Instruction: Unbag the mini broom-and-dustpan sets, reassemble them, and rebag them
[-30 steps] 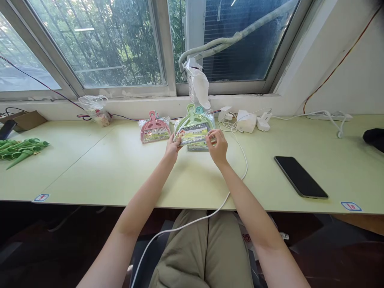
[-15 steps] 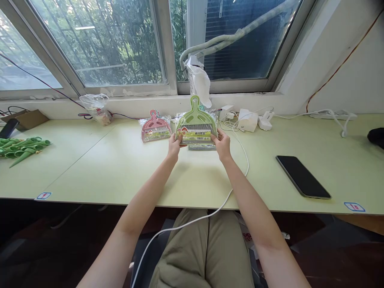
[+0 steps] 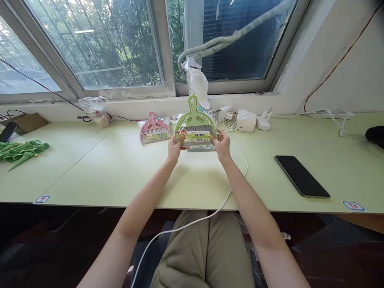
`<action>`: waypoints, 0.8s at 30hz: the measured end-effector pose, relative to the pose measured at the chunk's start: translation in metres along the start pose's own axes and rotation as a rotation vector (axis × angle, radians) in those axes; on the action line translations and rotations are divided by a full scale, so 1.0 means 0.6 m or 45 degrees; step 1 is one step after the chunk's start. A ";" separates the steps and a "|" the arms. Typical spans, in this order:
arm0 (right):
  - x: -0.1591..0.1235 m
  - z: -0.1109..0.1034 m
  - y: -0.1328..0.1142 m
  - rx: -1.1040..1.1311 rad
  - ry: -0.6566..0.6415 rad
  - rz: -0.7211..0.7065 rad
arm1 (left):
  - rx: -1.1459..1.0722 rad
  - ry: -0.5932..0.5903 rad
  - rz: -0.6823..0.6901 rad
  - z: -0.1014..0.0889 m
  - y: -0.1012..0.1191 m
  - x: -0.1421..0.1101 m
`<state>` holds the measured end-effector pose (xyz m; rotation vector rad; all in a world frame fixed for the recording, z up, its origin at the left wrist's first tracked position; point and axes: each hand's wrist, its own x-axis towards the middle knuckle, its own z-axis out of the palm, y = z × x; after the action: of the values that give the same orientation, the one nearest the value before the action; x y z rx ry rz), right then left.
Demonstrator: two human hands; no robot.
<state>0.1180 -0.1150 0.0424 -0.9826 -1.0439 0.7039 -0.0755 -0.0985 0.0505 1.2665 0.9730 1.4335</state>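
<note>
A green dustpan-and-brush set (image 3: 195,120) in clear plastic wrap is held up between my two hands, handle upward. My left hand (image 3: 175,148) grips its lower left corner, thumb on the front. On the lower right corner, my right hand (image 3: 221,145) closes in the same way. Behind and below it shows part of another wrapped set (image 3: 201,148), mostly hidden. Just to the left, a pink dustpan-and-brush set (image 3: 154,130) in clear wrap lies on the table.
A black phone (image 3: 301,176) lies on the table (image 3: 99,172) at right. A white cable (image 3: 222,203) runs over the front edge. White plugs and adapters (image 3: 246,121) stand at the back. Green rolled pieces (image 3: 24,150), a cardboard box (image 3: 30,123) and a plastic bag (image 3: 97,112) are left.
The view has shifted slightly. Both hands keep the same hold on the green dustpan-and-brush set, which has hardly moved.
</note>
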 end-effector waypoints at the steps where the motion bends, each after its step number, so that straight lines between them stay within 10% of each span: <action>1: 0.001 0.000 0.001 0.004 -0.009 0.001 | 0.009 -0.005 0.008 0.000 0.000 -0.001; 24: -0.006 0.004 0.005 0.072 -0.113 0.207 | 0.101 0.079 0.099 -0.002 -0.009 0.005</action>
<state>0.1146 -0.1162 0.0389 -1.0023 -1.0230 0.9127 -0.0756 -0.0943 0.0458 1.3368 1.0411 1.5150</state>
